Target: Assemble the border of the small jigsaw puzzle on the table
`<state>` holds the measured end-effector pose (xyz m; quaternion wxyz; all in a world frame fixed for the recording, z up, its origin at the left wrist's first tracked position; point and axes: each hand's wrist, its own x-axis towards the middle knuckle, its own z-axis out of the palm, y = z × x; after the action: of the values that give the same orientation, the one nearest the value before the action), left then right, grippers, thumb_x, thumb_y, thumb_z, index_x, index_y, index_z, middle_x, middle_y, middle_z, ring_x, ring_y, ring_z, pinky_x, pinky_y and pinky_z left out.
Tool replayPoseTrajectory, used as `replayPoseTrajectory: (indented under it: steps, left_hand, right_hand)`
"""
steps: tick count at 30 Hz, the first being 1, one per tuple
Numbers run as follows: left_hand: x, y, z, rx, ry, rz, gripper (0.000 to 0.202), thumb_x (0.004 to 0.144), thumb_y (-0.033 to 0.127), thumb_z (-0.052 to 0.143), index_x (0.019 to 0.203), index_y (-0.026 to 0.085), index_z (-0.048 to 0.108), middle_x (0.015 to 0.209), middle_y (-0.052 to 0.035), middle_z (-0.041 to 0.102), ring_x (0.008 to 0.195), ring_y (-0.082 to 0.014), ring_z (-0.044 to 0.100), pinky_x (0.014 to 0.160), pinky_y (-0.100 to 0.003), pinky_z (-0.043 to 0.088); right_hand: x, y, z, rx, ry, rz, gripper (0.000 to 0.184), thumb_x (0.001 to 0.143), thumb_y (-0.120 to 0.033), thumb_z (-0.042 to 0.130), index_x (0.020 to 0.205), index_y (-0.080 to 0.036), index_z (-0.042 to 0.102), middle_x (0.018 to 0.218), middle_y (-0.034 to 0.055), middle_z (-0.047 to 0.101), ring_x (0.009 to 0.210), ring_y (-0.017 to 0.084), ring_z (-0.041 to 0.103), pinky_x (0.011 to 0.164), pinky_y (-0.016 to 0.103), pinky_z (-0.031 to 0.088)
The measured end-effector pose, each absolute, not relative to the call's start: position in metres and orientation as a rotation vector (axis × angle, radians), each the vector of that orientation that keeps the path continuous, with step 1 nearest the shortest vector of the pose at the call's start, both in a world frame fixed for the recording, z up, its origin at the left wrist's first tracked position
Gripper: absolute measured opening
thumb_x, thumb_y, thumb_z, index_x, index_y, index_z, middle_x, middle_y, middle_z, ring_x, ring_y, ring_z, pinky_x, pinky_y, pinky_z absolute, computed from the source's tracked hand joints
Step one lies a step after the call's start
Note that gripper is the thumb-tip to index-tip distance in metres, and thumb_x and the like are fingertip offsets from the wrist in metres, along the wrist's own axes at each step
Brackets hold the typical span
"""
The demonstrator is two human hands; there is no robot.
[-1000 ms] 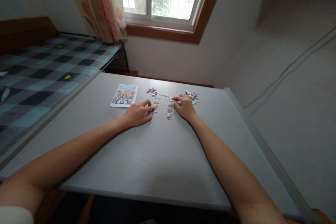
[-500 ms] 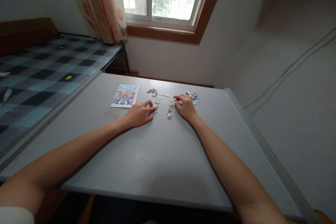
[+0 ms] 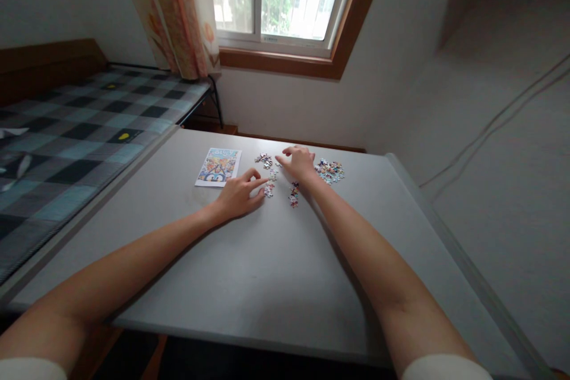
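My left hand [image 3: 241, 193] rests on the table with its fingers apart, the fingertips at the left strip of joined jigsaw pieces [image 3: 269, 187]. My right hand [image 3: 297, 162] hangs over the top of the partly joined puzzle, thumb and fingers spread, and covers most of the top row. Nothing shows between its fingers. Below that wrist lies the right strip of jigsaw pieces [image 3: 294, 196]. A small pile of loose pieces [image 3: 264, 160] is at the upper left, and a larger pile [image 3: 330, 171] sits right of my right hand.
A printed picture sheet [image 3: 218, 167] lies on the grey-white table [image 3: 231, 285] left of the puzzle. A bed with a checked cover [image 3: 89, 130] adjoins the table's left side. Beyond the far edge are a curtain [image 3: 178, 18] and a window [image 3: 294, 0].
My right hand has moved left and away from me, from beside the right strip to above the top row. My left hand stays by the left strip. The view has shifted slightly.
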<state>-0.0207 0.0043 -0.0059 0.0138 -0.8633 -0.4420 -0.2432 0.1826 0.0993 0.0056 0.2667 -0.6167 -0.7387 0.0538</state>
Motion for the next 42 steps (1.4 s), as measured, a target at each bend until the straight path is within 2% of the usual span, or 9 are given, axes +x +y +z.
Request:
replayPoseTrajectory:
  steps: [3, 5, 13, 20, 30, 37, 42]
  left_hand:
    - [-0.021, 0.006, -0.007, -2.686, -1.380, -0.791, 0.031, 0.092, 0.033, 0.048, 0.113, 0.024, 0.069, 0.106, -0.0043, 0.063, 0.069, -0.0109, 0.061, 0.063, -0.025, 0.047]
    - [-0.021, 0.006, -0.008, -2.687, -1.365, -0.826, 0.030, 0.092, 0.031, 0.048, 0.109, 0.024, 0.070, 0.104, -0.0040, 0.064, 0.069, -0.0108, 0.061, 0.065, -0.025, 0.047]
    - [-0.021, 0.006, -0.008, -2.674, -1.343, -0.874, 0.027, 0.092, 0.030, 0.048, 0.101, 0.023, 0.073, 0.101, -0.0034, 0.065, 0.061, -0.0082, 0.057, 0.061, -0.024, 0.045]
    - [-0.021, 0.009, -0.013, -2.666, -1.302, -0.908, 0.025, 0.091, 0.030, 0.050, 0.099, 0.024, 0.073, 0.099, -0.0025, 0.066, 0.060, -0.0081, 0.057, 0.058, -0.024, 0.042]
    - [-0.020, 0.008, -0.010, -2.665, -1.285, -0.917, 0.025, 0.091, 0.030, 0.051, 0.098, 0.024, 0.074, 0.098, -0.0020, 0.066, 0.059, -0.0083, 0.057, 0.057, -0.024, 0.041]
    - [-0.019, 0.008, -0.010, -2.664, -1.339, -0.967, 0.023, 0.089, 0.028, 0.053, 0.100, 0.023, 0.072, 0.098, -0.0015, 0.065, 0.057, -0.0070, 0.054, 0.058, -0.023, 0.043]
    - [-0.019, 0.010, -0.007, -2.608, -1.527, -1.069, 0.025, 0.087, 0.028, 0.058, 0.108, 0.022, 0.069, 0.095, -0.0010, 0.063, 0.055, -0.0067, 0.052, 0.059, -0.023, 0.043]
  right_hand:
    - [0.163, 0.107, 0.005, -1.766, -2.001, 0.186, 0.044, 0.081, -0.059, 0.059, 0.097, -0.020, 0.071, 0.108, 0.0137, 0.065, 0.107, 0.032, 0.052, 0.091, 0.049, 0.035]
    - [0.152, 0.109, 0.005, -1.806, -1.995, 0.205, 0.046, 0.081, -0.061, 0.058, 0.096, -0.019, 0.071, 0.111, 0.0151, 0.064, 0.108, 0.033, 0.051, 0.091, 0.050, 0.036]
    - [0.138, 0.111, 0.008, -1.899, -1.971, 0.178, 0.041, 0.081, -0.055, 0.060, 0.096, -0.017, 0.070, 0.115, 0.0178, 0.060, 0.112, 0.035, 0.048, 0.093, 0.052, 0.034]
    - [0.137, 0.108, 0.007, -1.926, -1.984, 0.138, 0.040, 0.084, -0.054, 0.057, 0.096, -0.018, 0.070, 0.116, 0.0146, 0.060, 0.112, 0.032, 0.047, 0.094, 0.048, 0.033]
    - [0.136, 0.107, 0.005, -1.847, -1.973, 0.157, 0.024, 0.084, -0.039, 0.058, 0.092, -0.020, 0.071, 0.112, 0.0122, 0.062, 0.110, 0.031, 0.049, 0.092, 0.047, 0.034]
    - [0.144, 0.099, 0.010, -1.668, -1.918, 0.193, 0.020, 0.081, -0.038, 0.062, 0.088, -0.022, 0.071, 0.105, 0.0095, 0.063, 0.107, 0.030, 0.051, 0.090, 0.046, 0.036]
    - [0.169, 0.071, 0.009, -1.337, -1.934, 0.276, 0.011, 0.080, -0.028, 0.066, 0.089, -0.022, 0.071, 0.096, 0.0065, 0.065, 0.099, 0.024, 0.055, 0.090, 0.041, 0.040]
